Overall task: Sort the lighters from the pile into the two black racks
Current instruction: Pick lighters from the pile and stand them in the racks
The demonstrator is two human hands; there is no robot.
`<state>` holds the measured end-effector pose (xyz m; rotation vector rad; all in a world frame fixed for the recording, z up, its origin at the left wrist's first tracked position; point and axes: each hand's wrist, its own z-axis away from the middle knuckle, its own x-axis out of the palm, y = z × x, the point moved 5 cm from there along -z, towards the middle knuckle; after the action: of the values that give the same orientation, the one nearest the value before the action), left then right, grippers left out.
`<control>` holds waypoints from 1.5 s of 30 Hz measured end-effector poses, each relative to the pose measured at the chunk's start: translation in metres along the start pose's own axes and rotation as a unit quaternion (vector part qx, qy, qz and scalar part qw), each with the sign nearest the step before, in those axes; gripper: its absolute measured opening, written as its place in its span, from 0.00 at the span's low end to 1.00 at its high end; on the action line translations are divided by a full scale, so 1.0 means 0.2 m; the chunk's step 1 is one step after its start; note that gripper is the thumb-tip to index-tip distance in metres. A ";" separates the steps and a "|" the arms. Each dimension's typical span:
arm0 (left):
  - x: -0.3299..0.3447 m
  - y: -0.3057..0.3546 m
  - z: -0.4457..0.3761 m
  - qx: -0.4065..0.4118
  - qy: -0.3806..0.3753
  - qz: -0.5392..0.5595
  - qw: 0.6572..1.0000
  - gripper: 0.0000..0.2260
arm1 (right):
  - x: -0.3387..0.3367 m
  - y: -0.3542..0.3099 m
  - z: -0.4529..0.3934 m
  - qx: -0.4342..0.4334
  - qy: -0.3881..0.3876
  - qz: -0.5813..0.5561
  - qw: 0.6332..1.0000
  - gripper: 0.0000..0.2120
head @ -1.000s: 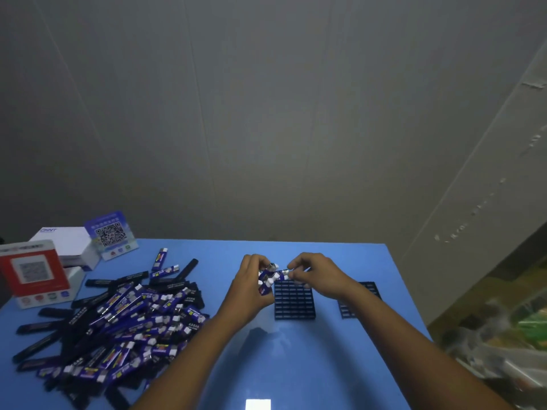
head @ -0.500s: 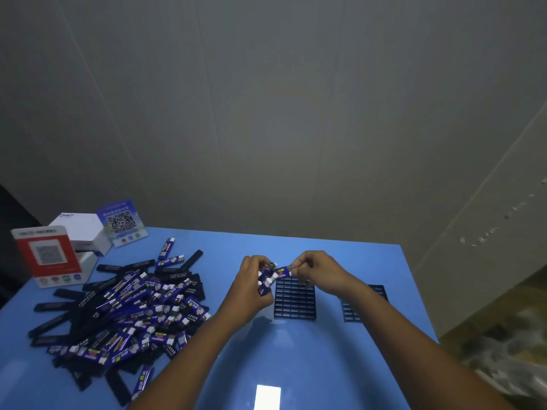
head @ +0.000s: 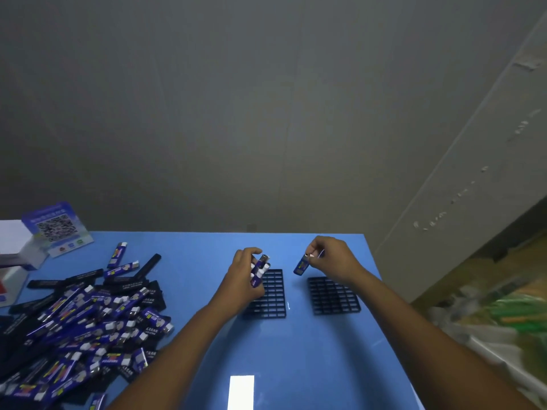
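A big pile of blue and black lighters [head: 85,315] covers the left part of the blue table [head: 296,365]. Two black grid racks lie side by side: the left rack [head: 270,294] and the right rack [head: 333,295]. My left hand [head: 244,279] grips a bunch of blue lighters [head: 259,269] over the left rack's near-left corner. My right hand [head: 333,257] pinches a single blue lighter [head: 302,265] by its top. That lighter hangs tilted above the gap between the racks, near the right rack's far-left corner.
A blue QR-code card [head: 57,229] and white boxes [head: 14,247] stand at the table's far left. The table's right edge runs close to the right rack. A grey wall rises behind. Cluttered green and pale items [head: 503,315] lie off the table's right side.
My right hand has pulled one lighter out of the bunch and moved right, toward the right rack. The left hand stays over the left rack with the bunch.
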<state>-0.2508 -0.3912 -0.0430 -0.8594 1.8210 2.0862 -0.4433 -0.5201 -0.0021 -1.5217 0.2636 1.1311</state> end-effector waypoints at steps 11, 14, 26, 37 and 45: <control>0.26 0.11 -0.02 -0.029 -0.003 0.006 1.000 0.33 | -0.02 0.23 -0.05 -0.021 -0.050 0.095 0.994 0.07; 0.28 0.11 -0.02 -0.046 0.013 0.001 0.999 0.34 | -0.01 0.24 -0.10 -0.035 -0.065 0.106 0.992 0.08; 0.33 0.14 -0.05 -0.072 0.046 -0.005 0.996 0.34 | 0.03 0.27 -0.16 -0.078 -0.104 0.137 0.982 0.05; 0.34 0.18 -0.06 -0.076 0.055 0.001 0.996 0.34 | 0.03 0.29 -0.17 -0.087 -0.103 0.121 0.983 0.08; 0.34 0.17 -0.06 -0.081 0.067 0.006 0.994 0.34 | 0.02 0.30 -0.20 -0.084 -0.101 0.108 0.985 0.07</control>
<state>-0.3205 -0.4217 -0.0556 -1.0561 1.7413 2.2580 -0.4632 -0.5702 -0.0483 -1.5383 0.2028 1.5018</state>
